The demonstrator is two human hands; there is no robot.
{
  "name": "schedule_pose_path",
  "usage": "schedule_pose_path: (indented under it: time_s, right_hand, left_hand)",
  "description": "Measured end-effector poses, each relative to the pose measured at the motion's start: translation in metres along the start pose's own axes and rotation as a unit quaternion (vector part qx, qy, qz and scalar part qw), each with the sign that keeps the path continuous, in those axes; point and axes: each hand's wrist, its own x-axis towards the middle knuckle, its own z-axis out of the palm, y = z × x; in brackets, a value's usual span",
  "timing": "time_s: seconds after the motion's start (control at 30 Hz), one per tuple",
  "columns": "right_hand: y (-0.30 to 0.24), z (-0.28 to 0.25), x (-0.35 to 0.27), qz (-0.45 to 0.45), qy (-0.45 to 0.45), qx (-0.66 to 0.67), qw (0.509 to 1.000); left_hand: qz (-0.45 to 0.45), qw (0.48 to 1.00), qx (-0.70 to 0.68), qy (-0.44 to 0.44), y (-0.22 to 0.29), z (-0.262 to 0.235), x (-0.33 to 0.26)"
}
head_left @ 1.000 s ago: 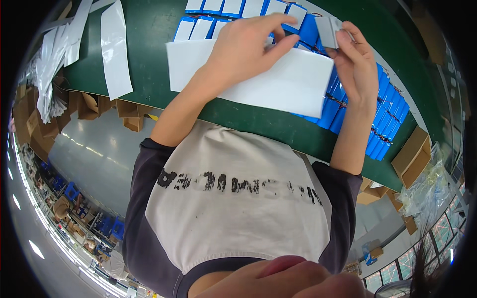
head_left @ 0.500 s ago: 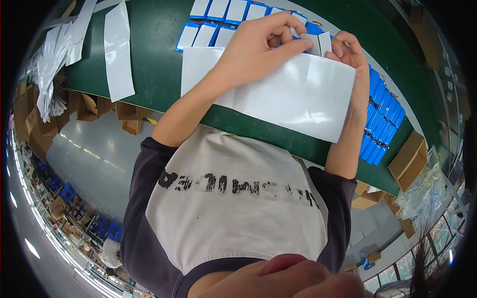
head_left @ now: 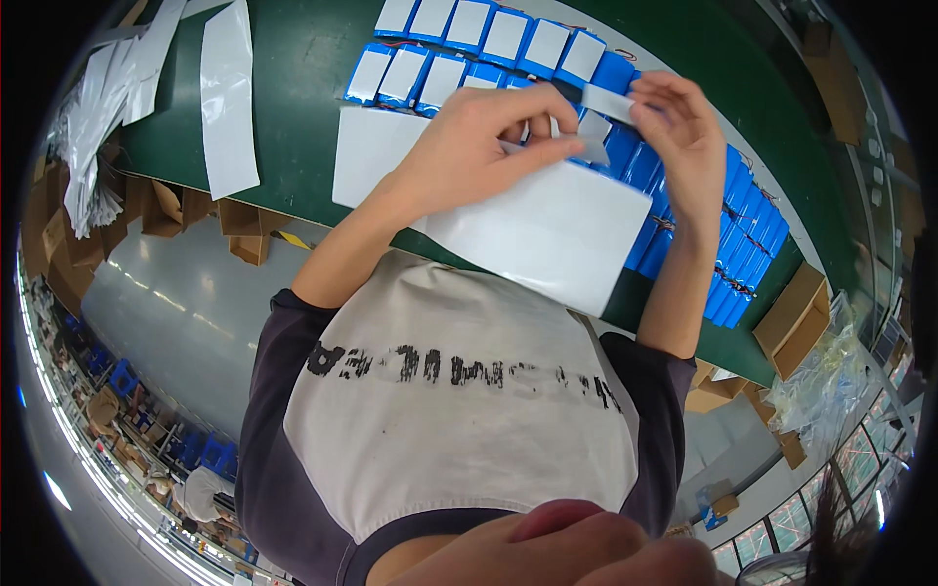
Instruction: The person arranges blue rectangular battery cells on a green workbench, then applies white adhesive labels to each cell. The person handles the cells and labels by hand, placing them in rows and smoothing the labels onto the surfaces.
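Note:
My left hand [head_left: 503, 146] pinches the upper edge of a large glossy white sheet [head_left: 547, 230], where a small pale flap [head_left: 594, 139] stands up by the fingertips. Between the thumb and fingers of my right hand [head_left: 684, 132] is a white rectangular sticker [head_left: 608, 103], held apart from the sheet. It hangs over rows of blue-wrapped battery packs [head_left: 640, 168] with thin wires. Several packs at the back carry white rectangles on top, such as one white-topped pack [head_left: 507, 35]. The sheet and my left hand hide part of the nearer rows.
Another white sheet [head_left: 228, 98] lies on the green table [head_left: 303, 146] to the left, near a hanging bundle of white strips [head_left: 93, 146]. Open cardboard boxes [head_left: 793, 320] stand at the right edge beside clear plastic [head_left: 821, 376]. More boxes [head_left: 161, 205] sit below the left edge.
My right hand has lifted the white sticker away from the sheet, toward the blue packs. The sheet has shifted left and nearer with my left hand, uncovering more packs.

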Motion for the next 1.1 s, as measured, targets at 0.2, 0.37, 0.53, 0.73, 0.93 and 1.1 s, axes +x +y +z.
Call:
schedule_pose_path:
  time_s: [0.2,0.37,0.53,0.73,0.93,1.1]
  right_hand:
    - [-0.016,-0.019,0.038,-0.175,-0.128,-0.289,0.933]
    - [-0.024,-0.007,0.061,-0.209,-0.236,-0.374,0.872]
    - [-0.013,-0.011,0.075,-0.21,-0.261,-0.342,0.878]
    - [-0.036,-0.005,0.07,-0.155,-0.243,-0.28,0.916]
    - [-0.009,0.002,0.076,-0.157,-0.22,-0.25,0.93]
    - [-0.001,-0.007,0.069,-0.313,-0.08,-0.385,0.864]
  left_hand:
    - [0.152,0.979,0.121,-0.057,-0.011,0.012,-0.001]
    - [0.17,0.958,0.221,-0.062,-0.01,0.019,0.005]
    - [0.19,0.939,0.283,-0.04,-0.018,0.026,0.009]
    - [0.192,0.923,0.327,-0.06,-0.017,0.029,0.016]
    - [0.169,0.917,0.36,-0.022,-0.027,0.036,0.019]
    - [0.193,0.921,0.338,-0.031,-0.027,0.038,0.025]
